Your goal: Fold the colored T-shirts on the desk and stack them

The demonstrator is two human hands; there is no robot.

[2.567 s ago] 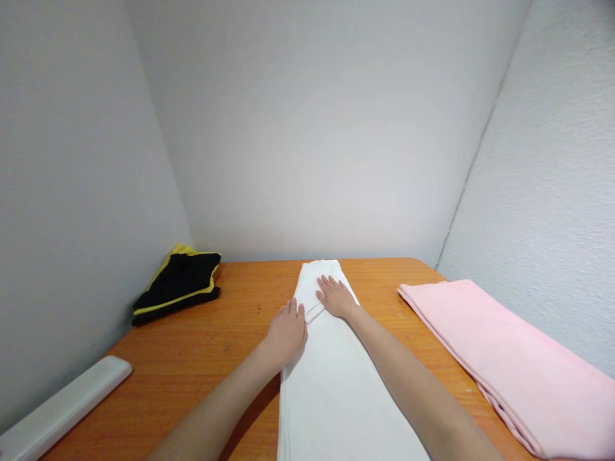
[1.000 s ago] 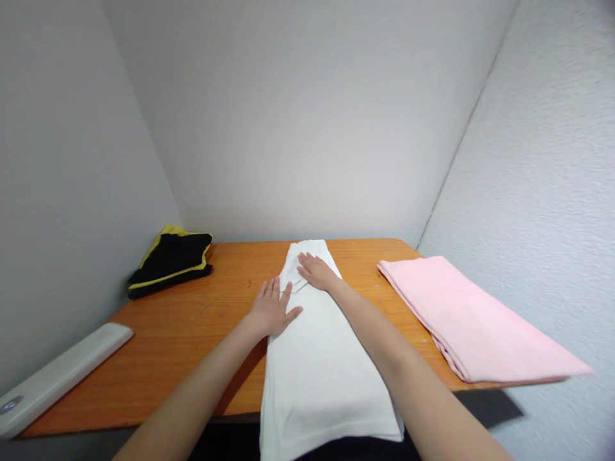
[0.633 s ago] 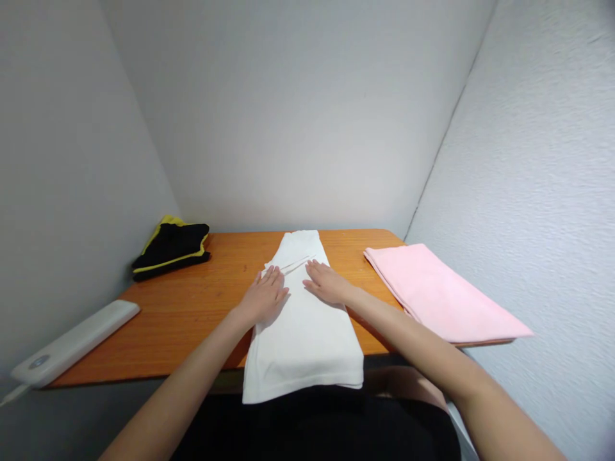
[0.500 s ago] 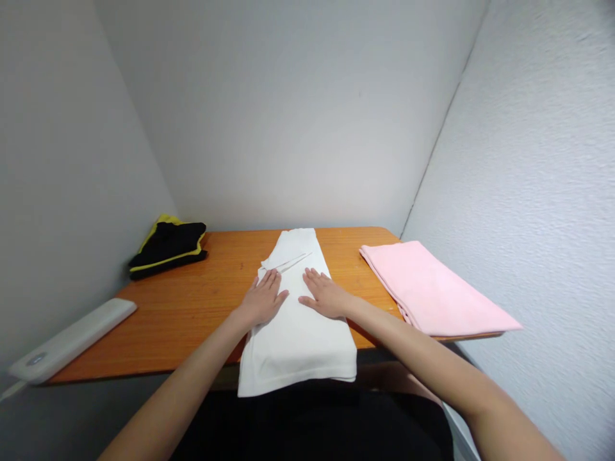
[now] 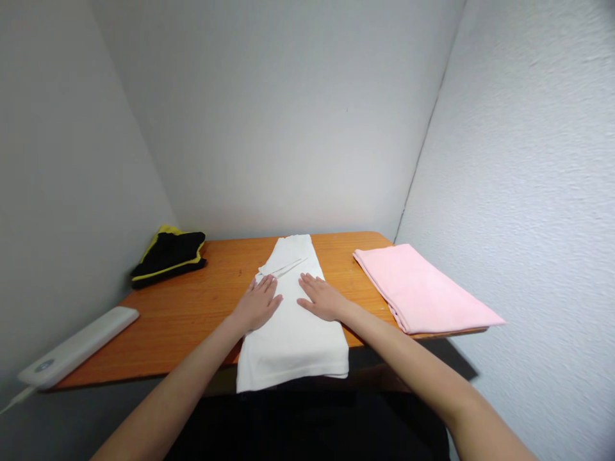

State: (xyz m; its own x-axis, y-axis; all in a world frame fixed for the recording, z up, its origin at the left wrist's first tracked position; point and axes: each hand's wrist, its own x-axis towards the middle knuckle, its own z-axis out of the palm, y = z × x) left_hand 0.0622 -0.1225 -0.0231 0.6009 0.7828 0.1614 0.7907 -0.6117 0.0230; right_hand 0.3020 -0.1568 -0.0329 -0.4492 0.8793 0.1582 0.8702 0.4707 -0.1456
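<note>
A white garment (image 5: 295, 336), folded into a long strip, lies down the middle of the wooden table (image 5: 202, 320). Its near end hangs over the front edge, and a thin slanted opening shows in its upper part. My left hand (image 5: 258, 302) rests flat on the garment's left side, fingers stretched out. On the right side, my right hand (image 5: 323, 297) also lies flat with its fingers extended. Neither hand grips the cloth. Which kind of garment it is, I cannot tell.
Folded pink cloth (image 5: 427, 291) lies at the table's right, one corner past the edge. A black and yellow folded cloth (image 5: 170, 256) sits at the back left. Along the left edge is a long white device (image 5: 81, 346) with a cable. Walls (image 5: 278, 128) enclose the table.
The view has shifted slightly, moving the table and cloths a little within the frame. Both hands stay flat on the white garment in nearly the same places.
</note>
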